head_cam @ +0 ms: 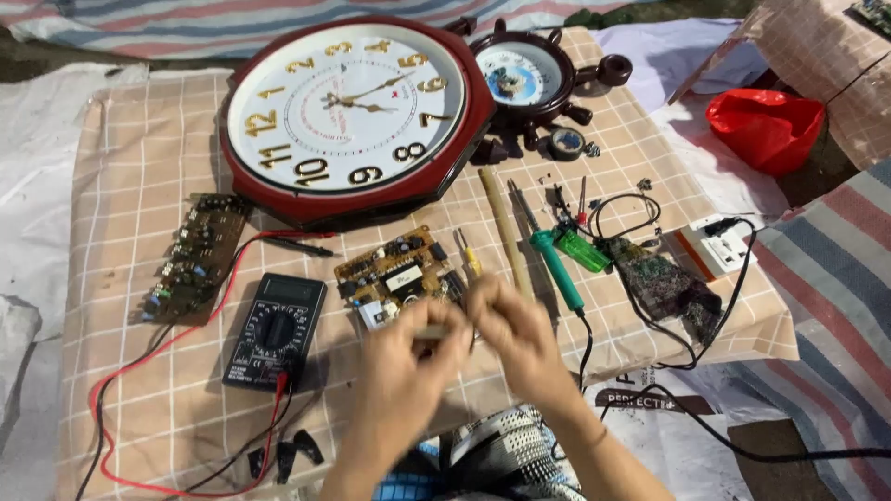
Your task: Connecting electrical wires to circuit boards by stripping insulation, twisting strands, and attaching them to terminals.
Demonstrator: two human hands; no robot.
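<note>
My left hand [404, 366] and my right hand [515, 339] meet low in the middle, blurred by motion. A small pale stick-like object [434, 331] sits between the fingers of both hands; what it is cannot be made out. Just beyond the hands lies a brown circuit board [394, 269] with several components. A black multimeter [275, 329] with red and black leads rests to the left of my left hand. Right of my right hand lies a green-handled soldering iron [557, 269].
A big red-rimmed wall clock [348, 116] and a dark ship-wheel clock [524, 79] lie at the back of the checked cloth [139, 167]. Another circuit board [195, 255] sits far left. A wooden stick [504, 227], green lighter [583, 249], power strip [719, 246] and red bag [766, 125] lie to the right.
</note>
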